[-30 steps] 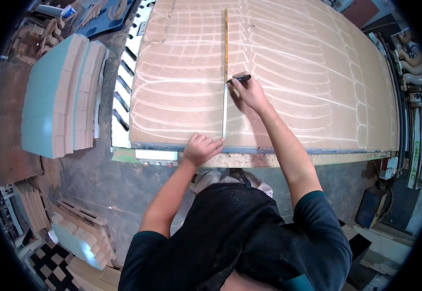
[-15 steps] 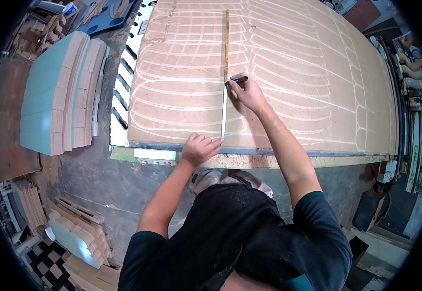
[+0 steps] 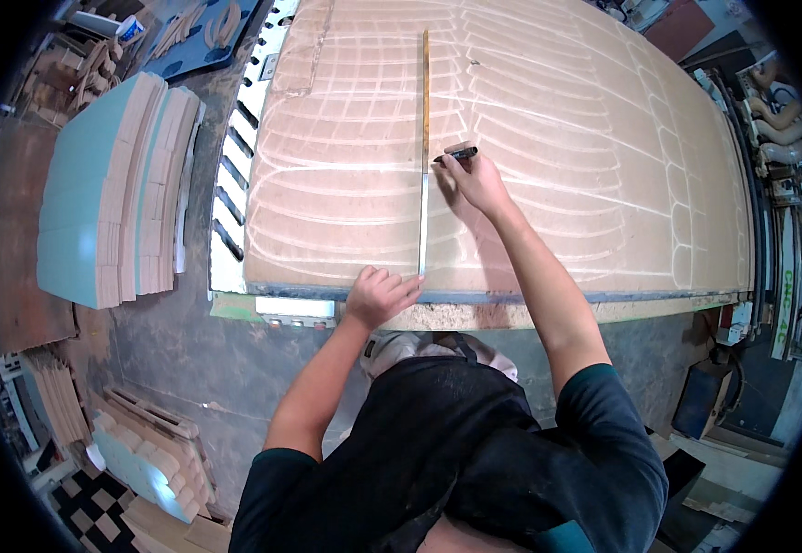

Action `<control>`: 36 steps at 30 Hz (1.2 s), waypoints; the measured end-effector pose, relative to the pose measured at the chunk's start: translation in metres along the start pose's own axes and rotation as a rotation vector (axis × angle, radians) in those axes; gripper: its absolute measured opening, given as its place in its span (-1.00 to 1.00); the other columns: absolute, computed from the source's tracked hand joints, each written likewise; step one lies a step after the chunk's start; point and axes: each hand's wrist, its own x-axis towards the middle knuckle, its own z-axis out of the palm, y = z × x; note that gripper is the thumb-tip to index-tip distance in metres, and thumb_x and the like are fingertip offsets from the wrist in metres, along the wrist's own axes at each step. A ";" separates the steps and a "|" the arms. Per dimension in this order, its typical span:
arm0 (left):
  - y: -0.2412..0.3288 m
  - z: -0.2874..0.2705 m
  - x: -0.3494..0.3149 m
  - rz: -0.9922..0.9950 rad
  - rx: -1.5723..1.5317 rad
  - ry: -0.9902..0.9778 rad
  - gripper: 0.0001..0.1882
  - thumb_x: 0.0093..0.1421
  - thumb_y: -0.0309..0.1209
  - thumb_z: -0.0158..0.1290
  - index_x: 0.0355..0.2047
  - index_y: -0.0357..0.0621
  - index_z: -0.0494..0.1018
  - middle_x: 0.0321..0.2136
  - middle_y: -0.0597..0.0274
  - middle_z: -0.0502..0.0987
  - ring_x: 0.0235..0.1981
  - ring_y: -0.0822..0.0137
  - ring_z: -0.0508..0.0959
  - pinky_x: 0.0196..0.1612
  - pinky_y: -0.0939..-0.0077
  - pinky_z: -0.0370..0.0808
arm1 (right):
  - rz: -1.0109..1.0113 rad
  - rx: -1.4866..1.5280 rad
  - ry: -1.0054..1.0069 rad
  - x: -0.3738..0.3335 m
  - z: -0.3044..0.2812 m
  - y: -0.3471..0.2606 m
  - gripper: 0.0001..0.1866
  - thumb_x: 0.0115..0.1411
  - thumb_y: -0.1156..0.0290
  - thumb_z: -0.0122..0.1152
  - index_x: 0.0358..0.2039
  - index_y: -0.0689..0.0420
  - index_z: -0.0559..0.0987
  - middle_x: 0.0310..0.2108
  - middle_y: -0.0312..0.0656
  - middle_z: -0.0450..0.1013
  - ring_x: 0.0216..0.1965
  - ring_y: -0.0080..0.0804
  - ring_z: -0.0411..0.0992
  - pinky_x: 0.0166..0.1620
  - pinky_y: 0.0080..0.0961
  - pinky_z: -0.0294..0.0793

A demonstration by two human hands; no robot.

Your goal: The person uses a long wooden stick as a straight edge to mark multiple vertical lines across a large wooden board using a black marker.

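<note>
A long, thin ruler [image 3: 425,120], brownish-yellow along its far half and pale along its near half, lies across a large brown board [image 3: 530,249] covered in light curved grooves. At the board's front edge, my left hand [image 3: 383,293] is closed with its fingertips on the ruler's near end. My right hand [image 3: 479,182] grips a black marker pen [image 3: 459,154] above the board. The pen's tip points left and is just right of the ruler, near its middle. Whether the tip touches the board I cannot tell.
Stacked pale-green-faced panels [image 3: 88,194] stand left of the table, beyond its white slotted edge [image 3: 228,184]. A control box [image 3: 295,309] with buttons sits under the front edge. More cut pieces [image 3: 147,461] are stacked at the lower left. Ribbed hoses [image 3: 782,129] lie at the far right.
The pen's tip has come slightly away from the ruler, to the right and a little farther from me. My left hand stays at the ruler's near end. The whole view has shifted slightly.
</note>
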 end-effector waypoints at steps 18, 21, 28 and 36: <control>0.000 -0.003 0.002 0.010 0.017 -0.013 -0.67 0.23 -0.13 0.49 0.01 0.25 0.83 -0.51 0.48 0.45 -0.42 0.34 0.49 -0.26 0.31 0.43 | 0.006 -0.049 -0.070 0.044 0.008 -0.001 -0.61 0.57 0.12 0.33 0.03 0.23 0.77 -0.12 0.03 0.79 -0.04 -0.10 0.77 0.07 -0.19 0.69; 0.000 -0.003 0.002 0.009 0.022 -0.022 -0.66 0.24 -0.12 0.48 0.01 0.25 0.83 -0.51 0.47 0.45 -0.42 0.34 0.49 -0.26 0.31 0.43 | 0.000 -0.032 -0.067 0.044 0.010 0.003 -0.60 0.55 0.08 0.34 0.03 0.20 0.78 -0.13 0.07 0.79 -0.05 0.00 0.77 0.06 -0.14 0.70; -0.002 -0.002 -0.001 0.020 0.020 -0.015 -0.65 0.24 -0.13 0.47 0.03 0.22 0.82 -0.51 0.46 0.43 -0.42 0.33 0.49 -0.26 0.31 0.43 | 0.028 -0.060 -0.106 0.040 0.008 -0.009 -0.62 0.55 0.12 0.35 0.05 0.21 0.76 -0.12 0.06 0.79 -0.06 -0.03 0.78 0.07 -0.16 0.71; -0.001 0.000 0.002 0.032 0.027 -0.003 -0.66 0.26 -0.13 0.47 0.04 0.24 0.83 -0.51 0.45 0.43 -0.43 0.32 0.48 -0.28 0.29 0.42 | 0.034 0.002 -0.055 0.034 -0.005 -0.004 -0.63 0.59 0.19 0.33 0.08 0.29 0.70 -0.15 -0.10 0.78 -0.14 -0.37 0.72 -0.02 -0.31 0.68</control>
